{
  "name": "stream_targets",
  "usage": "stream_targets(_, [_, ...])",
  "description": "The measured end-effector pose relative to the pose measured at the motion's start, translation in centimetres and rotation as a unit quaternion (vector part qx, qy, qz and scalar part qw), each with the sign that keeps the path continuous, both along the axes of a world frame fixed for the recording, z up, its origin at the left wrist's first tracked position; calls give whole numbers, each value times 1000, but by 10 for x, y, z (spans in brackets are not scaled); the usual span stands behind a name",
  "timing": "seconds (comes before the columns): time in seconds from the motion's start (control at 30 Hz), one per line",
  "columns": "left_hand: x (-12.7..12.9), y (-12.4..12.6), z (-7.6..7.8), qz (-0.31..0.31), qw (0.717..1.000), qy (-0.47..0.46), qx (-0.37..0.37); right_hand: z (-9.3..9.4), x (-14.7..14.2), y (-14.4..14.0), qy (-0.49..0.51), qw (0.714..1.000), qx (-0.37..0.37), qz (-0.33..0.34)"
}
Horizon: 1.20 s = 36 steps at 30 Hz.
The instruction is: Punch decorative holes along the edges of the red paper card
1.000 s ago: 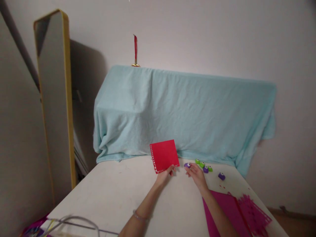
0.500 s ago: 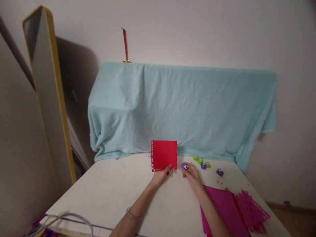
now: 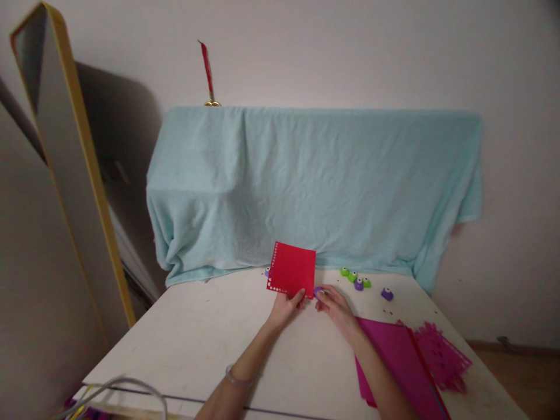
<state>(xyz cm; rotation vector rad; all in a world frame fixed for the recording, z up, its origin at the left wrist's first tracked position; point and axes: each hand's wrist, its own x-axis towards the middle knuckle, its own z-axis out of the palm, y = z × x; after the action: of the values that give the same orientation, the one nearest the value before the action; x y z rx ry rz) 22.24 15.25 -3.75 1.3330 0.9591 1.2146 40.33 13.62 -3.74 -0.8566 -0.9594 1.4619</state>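
Observation:
A square of red paper (image 3: 293, 268) is pinched at its lower edge by my left hand (image 3: 284, 308), thumb in front. Punched holes run down its left side and along part of the bottom. In my right hand (image 3: 335, 306) is a small purple paper punch (image 3: 319, 293), held at the sheet's lower right corner. Whether the paper sits inside the punch slot I cannot tell. Beyond my right hand stand several more punches: green ones (image 3: 352, 276), a purple one (image 3: 359, 284) and another purple one (image 3: 387, 294). One purple punch (image 3: 267, 272) is partly hidden behind the paper.
Magenta paper sheets (image 3: 389, 356) lie under my right forearm, beside a punched magenta sheet (image 3: 441, 356) on the white table (image 3: 184, 332). A light blue cloth (image 3: 324, 186) hangs behind. A grey cable (image 3: 126, 379) curves at the front left; a tall mirror (image 3: 65, 175) leans left.
My right hand has brought the purple punch left to the paper's lower right corner. The red paper has tilted clockwise in my left hand. The camera view has shifted slightly.

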Motion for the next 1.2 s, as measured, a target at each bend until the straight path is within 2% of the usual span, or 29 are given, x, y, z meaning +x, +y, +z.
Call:
stream_targets(0.1, [0,-2,3,-3,1000,2,2,0,0,-1,-5,1000,-4,-5])
stream_targets(0.27, [3,1,-6,17,1000,-14,-2,-7,2,3,7,1000,-1,-7])
stream_targets(0.37, [3,2,-8,7,1000,-8,1,-11,2,5,7,1000,-2,-9])
stream_targets(0.63, [1,-1,-3,-7,1000,13,2,-10,0,3,-9,1000,-9,6])
stream_targets(0.93, [1,2,-6,-10,1000,-1,-1,-7,-2,2,-21,1000,-6,19])
stream_targets(1.2, [2,-3,3,-38,999,11,3,-3,-3,0,-28,999,-6,16])
